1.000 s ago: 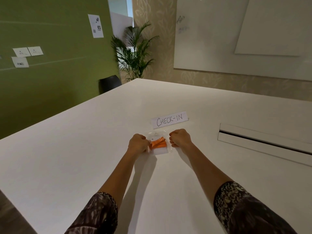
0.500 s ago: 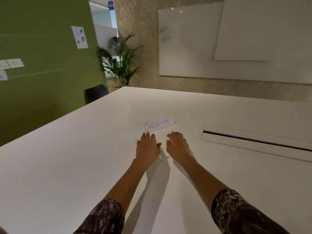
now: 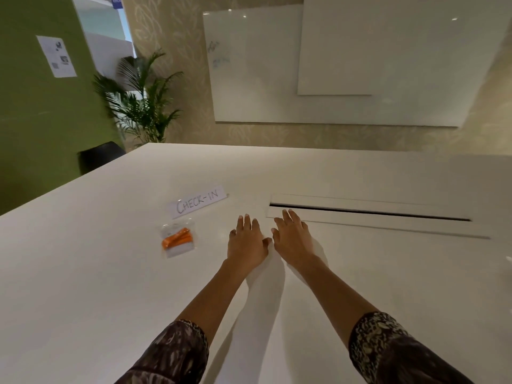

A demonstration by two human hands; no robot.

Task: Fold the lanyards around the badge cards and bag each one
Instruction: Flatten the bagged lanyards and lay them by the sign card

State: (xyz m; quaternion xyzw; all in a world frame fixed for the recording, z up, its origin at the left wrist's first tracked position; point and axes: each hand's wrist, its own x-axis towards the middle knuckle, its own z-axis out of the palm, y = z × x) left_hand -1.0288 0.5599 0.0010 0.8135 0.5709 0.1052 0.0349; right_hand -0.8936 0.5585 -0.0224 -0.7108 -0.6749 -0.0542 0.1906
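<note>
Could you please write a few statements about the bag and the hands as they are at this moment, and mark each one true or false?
1. The clear bag has an orange lanyard inside it. True.
2. The left hand grips the bag. False: the hand is flat with straight fingers, to the right of the bag and apart from it.
3. The bag lies on the near side of the CHECK-IN sign, close to it. True.
4. The right hand is curled into a fist. False: its fingers are straight and spread, and it holds nothing.
</note>
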